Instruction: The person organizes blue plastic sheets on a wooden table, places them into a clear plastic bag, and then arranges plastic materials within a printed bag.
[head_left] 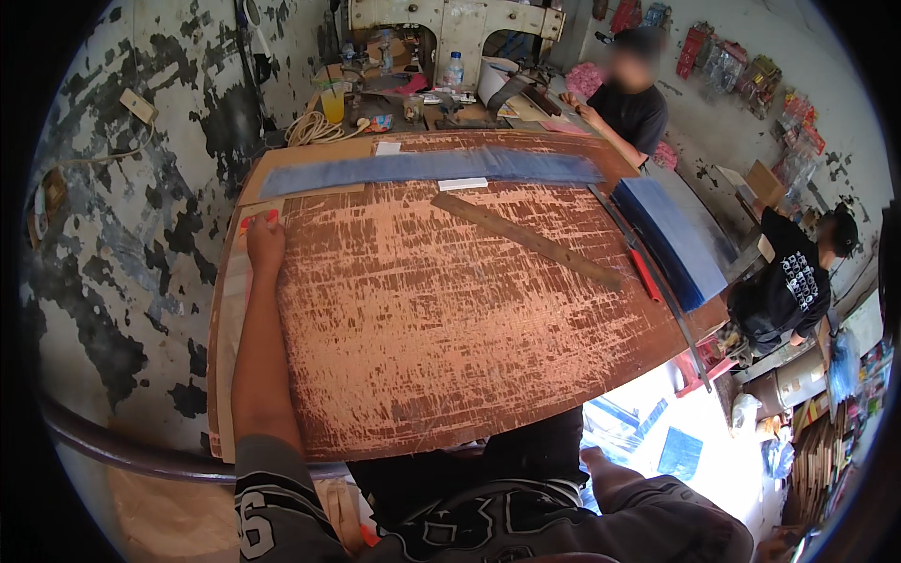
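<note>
My left hand (266,246) is closed around a small red object (260,218) at the board's far left corner, and its kind cannot be made out. It rests beside a brown cardboard strip on the left edge. My right hand (593,460) hangs low beside my leg, below the table's edge, its fingers hidden. Across the back of the worn brown board (422,347) lies a long translucent blue plastic strip (422,169). In front of it are a small white block (463,184) and a slanting wooden ruler-like strip (526,240).
On the right sit a stack of blue sheets (668,244), a red-handled tool (645,272) and a long metal strip (680,328). Behind are a yellow drink (333,103), coiled cord (324,127) and a machine (460,28). Two other people (638,103) work at the right.
</note>
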`<state>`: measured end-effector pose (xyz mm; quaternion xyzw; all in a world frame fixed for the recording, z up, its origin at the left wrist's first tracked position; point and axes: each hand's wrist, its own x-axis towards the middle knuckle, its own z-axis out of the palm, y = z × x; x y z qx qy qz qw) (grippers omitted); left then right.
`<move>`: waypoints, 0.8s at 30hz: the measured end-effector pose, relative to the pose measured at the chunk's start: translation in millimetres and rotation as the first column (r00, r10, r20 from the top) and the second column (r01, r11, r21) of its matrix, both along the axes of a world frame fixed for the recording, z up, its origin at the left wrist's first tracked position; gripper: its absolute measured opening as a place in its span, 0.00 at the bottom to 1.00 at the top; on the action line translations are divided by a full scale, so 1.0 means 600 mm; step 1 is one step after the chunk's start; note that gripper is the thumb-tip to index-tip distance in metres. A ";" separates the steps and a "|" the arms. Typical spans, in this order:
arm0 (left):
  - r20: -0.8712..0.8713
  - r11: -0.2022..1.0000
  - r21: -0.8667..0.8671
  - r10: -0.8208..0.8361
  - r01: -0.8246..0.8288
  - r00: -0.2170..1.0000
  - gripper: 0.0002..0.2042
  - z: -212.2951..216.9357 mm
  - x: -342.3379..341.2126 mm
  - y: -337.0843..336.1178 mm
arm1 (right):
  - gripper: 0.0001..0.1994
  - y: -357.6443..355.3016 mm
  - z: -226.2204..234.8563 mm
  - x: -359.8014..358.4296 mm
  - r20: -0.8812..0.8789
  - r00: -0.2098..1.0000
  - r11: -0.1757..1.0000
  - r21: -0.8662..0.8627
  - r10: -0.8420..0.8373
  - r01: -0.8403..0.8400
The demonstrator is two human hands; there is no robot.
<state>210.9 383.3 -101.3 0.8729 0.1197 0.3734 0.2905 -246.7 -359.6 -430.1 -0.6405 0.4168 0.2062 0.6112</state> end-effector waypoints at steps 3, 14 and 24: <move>0.016 0.996 -0.057 -0.064 0.065 0.998 0.17 0.007 -0.016 -0.012 | 0.25 0.024 0.012 0.015 0.011 1.000 1.000 0.000 0.002 -0.002; -0.021 0.995 0.045 -0.091 0.091 0.996 0.12 0.007 -0.015 -0.010 | 0.28 0.053 0.008 0.001 -0.011 1.000 0.999 0.020 -0.027 0.027; -0.052 0.994 0.039 -0.098 0.100 0.994 0.10 0.004 -0.014 -0.011 | 0.30 0.054 0.002 -0.013 0.009 0.999 0.998 0.046 -0.053 0.053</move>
